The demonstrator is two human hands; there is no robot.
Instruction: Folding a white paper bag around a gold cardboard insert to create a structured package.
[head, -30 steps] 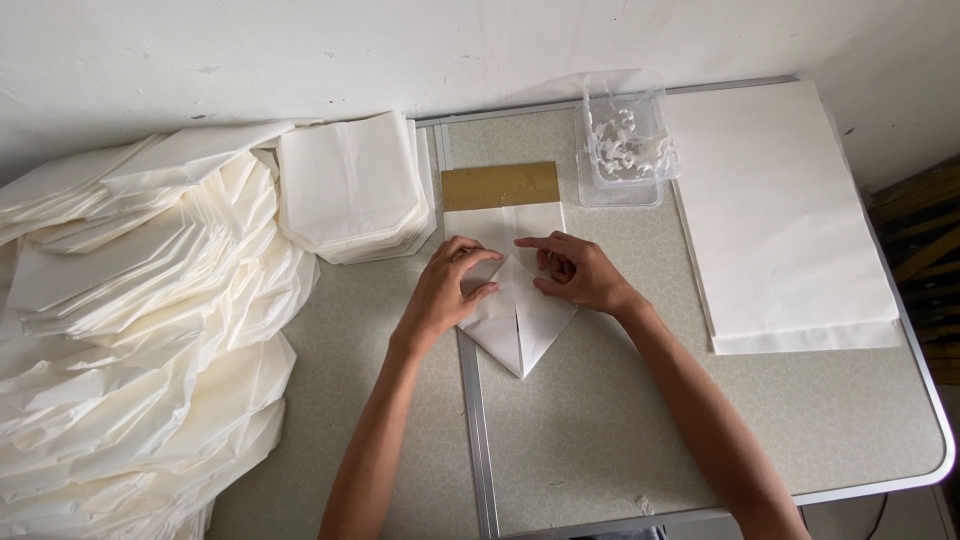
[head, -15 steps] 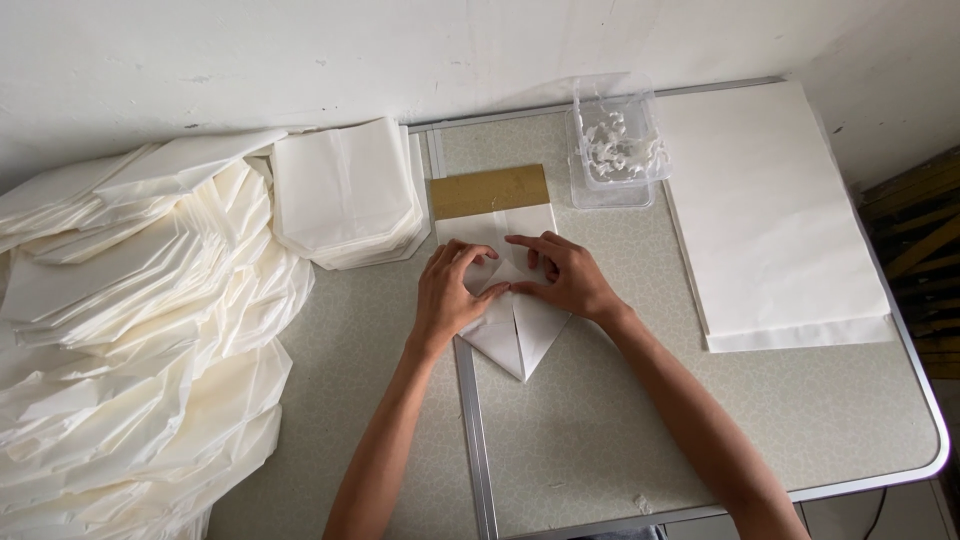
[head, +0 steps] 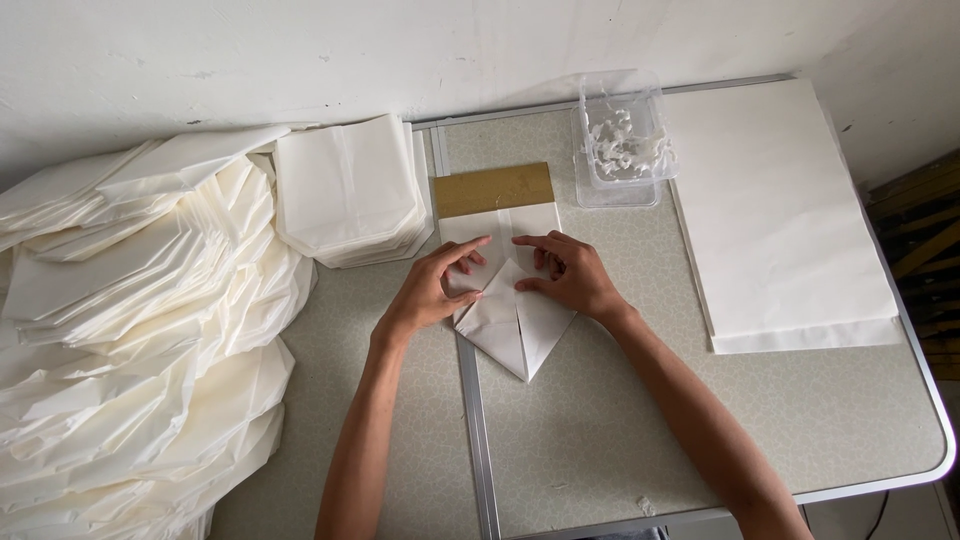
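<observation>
A white paper piece (head: pixel 515 330) lies on the table, folded to a point toward me, with a gold-brown strip (head: pixel 492 189) at its far end. My left hand (head: pixel 432 290) presses its left side, fingers spread and the forefinger pointing right. My right hand (head: pixel 568 274) presses the right side, fingers pointing left. The fingertips of both hands nearly meet over the middle fold.
A neat stack of folded white paper bags (head: pixel 350 200) sits left of the piece, and a big loose heap of them (head: pixel 130 350) fills the far left. A clear plastic tub (head: pixel 622 140) with white bits stands behind. Flat white sheets (head: pixel 780 220) lie at right.
Both hands slid slightly nearer to me along the folded paper. The left forefinger now stretches toward the right hand. The view shifted a little.
</observation>
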